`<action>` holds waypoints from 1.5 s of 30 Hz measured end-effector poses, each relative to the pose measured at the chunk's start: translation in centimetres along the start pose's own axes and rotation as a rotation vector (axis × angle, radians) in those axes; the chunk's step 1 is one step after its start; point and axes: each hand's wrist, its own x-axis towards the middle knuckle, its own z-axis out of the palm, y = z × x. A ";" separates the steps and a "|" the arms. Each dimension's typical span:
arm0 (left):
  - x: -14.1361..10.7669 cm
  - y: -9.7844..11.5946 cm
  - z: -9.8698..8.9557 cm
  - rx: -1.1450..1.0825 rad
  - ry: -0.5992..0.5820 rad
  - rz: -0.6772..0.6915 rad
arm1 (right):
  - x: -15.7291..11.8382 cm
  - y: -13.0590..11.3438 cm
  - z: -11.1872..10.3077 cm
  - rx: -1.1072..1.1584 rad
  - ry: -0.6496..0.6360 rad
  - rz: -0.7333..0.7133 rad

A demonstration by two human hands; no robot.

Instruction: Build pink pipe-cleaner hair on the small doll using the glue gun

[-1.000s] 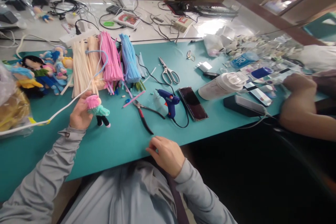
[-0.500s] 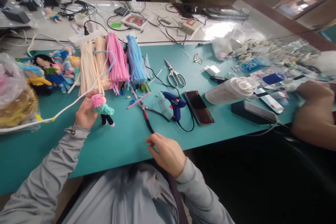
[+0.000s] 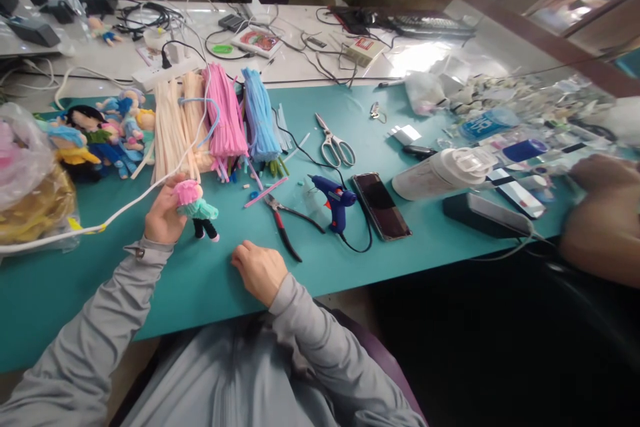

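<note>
While the left hand (image 3: 163, 217) is gripping a small pink-haired doll (image 3: 199, 207) by the head, the right hand (image 3: 263, 273) is resting at about half past four from it, fingers curling loosely closed, nothing showing in them. The doll is leaning over the near part of the green table (image 3: 200, 293), feet pointing toward five o'clock; whether they are touching it is hard to tell. For a good hold, a light pinch is probably serving best, as the fuzzy head looks soft enough to squash, and the white cable (image 3: 125, 204) running just beyond the fingers seems worth avoiding.

Around the doll, pliers (image 3: 281, 227) are lying at three o'clock, with a glue gun (image 3: 337, 199) and a phone (image 3: 383, 207) farther out. Scissors (image 3: 337, 150) are lying at two. Beige strips (image 3: 167, 127) are spreading at eleven, blue strips (image 3: 261, 120) at one, and more dolls (image 3: 97, 137) are crowding between ten and eleven. Beyond, a white table (image 3: 290, 70) is carrying cords and a keyboard (image 3: 433, 25). A co-worker's arm (image 3: 600, 227) is reaching in far out at three.
</note>
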 end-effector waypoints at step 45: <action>-0.9 -1.5 -0.3 0.132 -0.330 -0.124 | -1.7 3.7 -5.0 0.425 0.595 -0.406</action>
